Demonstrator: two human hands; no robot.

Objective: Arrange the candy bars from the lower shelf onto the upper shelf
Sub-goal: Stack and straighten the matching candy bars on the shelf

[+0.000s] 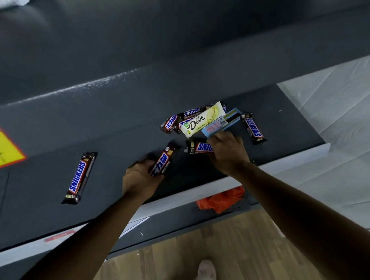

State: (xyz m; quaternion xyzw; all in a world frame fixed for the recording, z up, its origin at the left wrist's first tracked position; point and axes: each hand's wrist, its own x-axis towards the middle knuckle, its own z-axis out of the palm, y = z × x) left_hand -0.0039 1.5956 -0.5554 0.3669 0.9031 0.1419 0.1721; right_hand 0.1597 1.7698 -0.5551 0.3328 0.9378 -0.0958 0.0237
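Early going, I judge. The left hand grips a Snickers; the right hand pinches a blue bar beside the Dove. Most bars still lie around the Dove on the shelf; one Snickers sits well left.

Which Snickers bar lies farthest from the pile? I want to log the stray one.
The Snickers bar far left on the dark shelf, alone and untouched. The others cluster around the Dove bar or sit in the left hand.

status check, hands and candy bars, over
Left hand grips one Snickers bar. Right hand on blue bar in the pile. Nothing blocking.
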